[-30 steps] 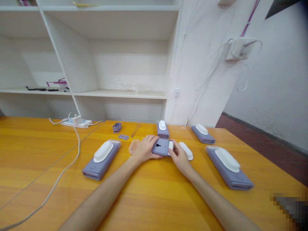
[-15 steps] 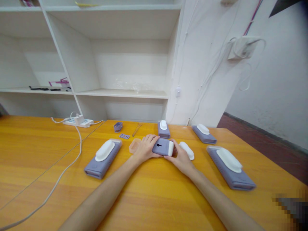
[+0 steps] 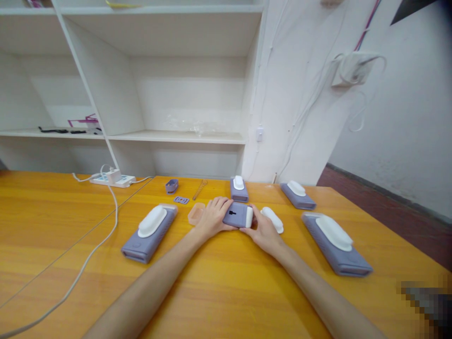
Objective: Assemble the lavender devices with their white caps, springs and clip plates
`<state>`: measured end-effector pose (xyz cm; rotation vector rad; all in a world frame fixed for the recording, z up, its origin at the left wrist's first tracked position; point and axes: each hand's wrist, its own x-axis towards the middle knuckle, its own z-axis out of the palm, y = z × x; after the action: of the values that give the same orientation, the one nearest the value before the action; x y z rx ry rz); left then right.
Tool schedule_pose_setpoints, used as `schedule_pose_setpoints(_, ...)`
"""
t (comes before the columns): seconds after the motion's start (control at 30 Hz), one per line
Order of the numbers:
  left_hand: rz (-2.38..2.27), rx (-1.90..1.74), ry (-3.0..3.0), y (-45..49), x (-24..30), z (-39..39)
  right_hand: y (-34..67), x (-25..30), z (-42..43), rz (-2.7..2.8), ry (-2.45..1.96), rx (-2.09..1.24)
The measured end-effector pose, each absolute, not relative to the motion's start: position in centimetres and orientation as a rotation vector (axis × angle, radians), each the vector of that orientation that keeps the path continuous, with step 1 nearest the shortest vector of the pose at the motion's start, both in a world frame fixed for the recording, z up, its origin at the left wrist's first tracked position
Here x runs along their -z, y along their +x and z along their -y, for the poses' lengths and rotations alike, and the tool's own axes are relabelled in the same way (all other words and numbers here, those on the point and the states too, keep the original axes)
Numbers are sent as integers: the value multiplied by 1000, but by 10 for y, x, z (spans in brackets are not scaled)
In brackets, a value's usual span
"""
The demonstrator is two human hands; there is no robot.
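Observation:
A small purple device body (image 3: 236, 215) with a black slot on its face rests on the orange table (image 3: 219, 282), held between both hands. My left hand (image 3: 211, 219) grips its left end with fingers curled over the top. My right hand (image 3: 263, 230) closes round its right end, where a white part (image 3: 249, 217) sits against the body. A loose white oval cover (image 3: 272, 219) lies just right of my right hand. A peach-coloured clear tray (image 3: 195, 213) lies beside my left hand.
Several assembled purple units with white tops lie around: front left (image 3: 149, 233), front right (image 3: 335, 243), back centre (image 3: 239, 189), back right (image 3: 297, 195). A small purple cup (image 3: 171, 186), a flat purple plate (image 3: 181, 200), a spring (image 3: 199, 189), a power strip (image 3: 112, 178) with a white cable (image 3: 84, 263).
The hands and the purple body have barely shifted. The white part now sits closer against the body's right end, with my right hand wrapped further round it.

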<state>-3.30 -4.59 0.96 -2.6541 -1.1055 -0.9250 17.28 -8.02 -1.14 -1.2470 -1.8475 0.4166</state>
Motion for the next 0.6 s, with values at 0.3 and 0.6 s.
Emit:
schedule_pose_setpoints(0.3, 1023, 939, -2630, -33, -10, 47, 172, 15, 82, 1869, -1227, -367)
schedule_pose_setpoints(0.6, 1198, 1107, -2553, -31, -8, 47, 161, 10, 93, 1895, -1130, -278)
